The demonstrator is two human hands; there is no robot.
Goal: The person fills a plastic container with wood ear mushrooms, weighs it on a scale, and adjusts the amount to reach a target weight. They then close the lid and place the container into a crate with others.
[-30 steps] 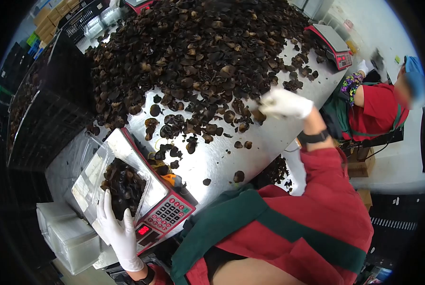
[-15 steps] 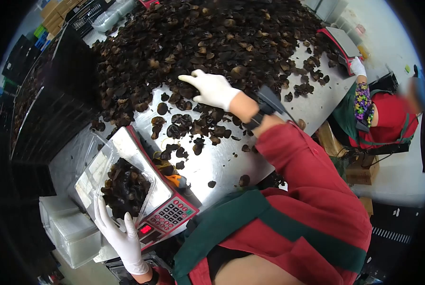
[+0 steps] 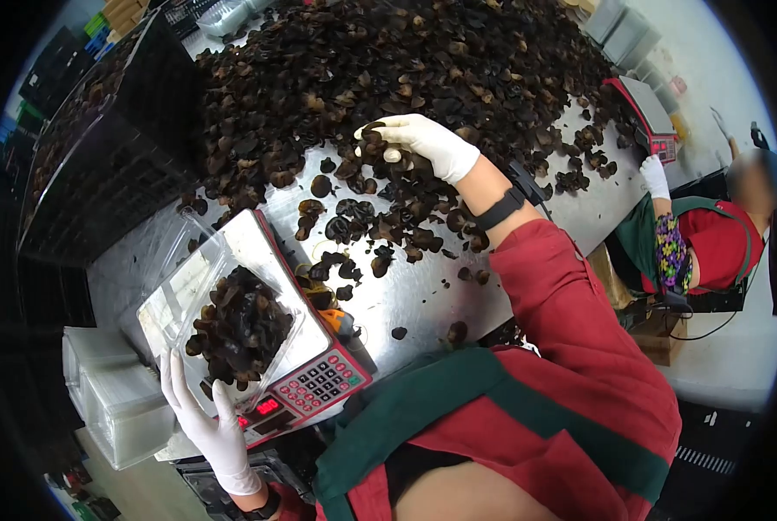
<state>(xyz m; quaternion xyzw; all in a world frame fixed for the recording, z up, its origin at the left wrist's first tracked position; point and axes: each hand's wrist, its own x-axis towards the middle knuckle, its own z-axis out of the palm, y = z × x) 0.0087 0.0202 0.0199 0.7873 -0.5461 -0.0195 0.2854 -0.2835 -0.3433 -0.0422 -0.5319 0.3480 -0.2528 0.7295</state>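
A red scale point(image 3: 323, 382) with a lit red display bears a clear plastic tray point(image 3: 291, 343) heaped with dark, wrinkled fungus pieces point(image 3: 241, 328). My left hand point(image 3: 208, 427), in a white glove, rests at the tray's near left side with thumb and fingers apart. Over the near edge of the big fungus pile point(image 3: 458, 69), my right hand point(image 3: 423, 143), gloved in white too, has its fingers curled round some dark pieces. Loose pieces lie on the metal table point(image 3: 406, 300) between the pile and the scale.
Stacked clear trays point(image 3: 123, 404) stand left of the scale. Behind them rises a black crate point(image 3: 115, 139). An orange-handled tool point(image 3: 332, 319) lies beside the scale. At the right, a co-worker point(image 3: 710, 243) sits near a second red scale point(image 3: 649, 108), one gloved hand by its display.
My right hand has moved slightly right and its fingers have closed on fungus pieces. My left hand has shifted slightly left. The co-worker's hand has come down off the second scale's edge.
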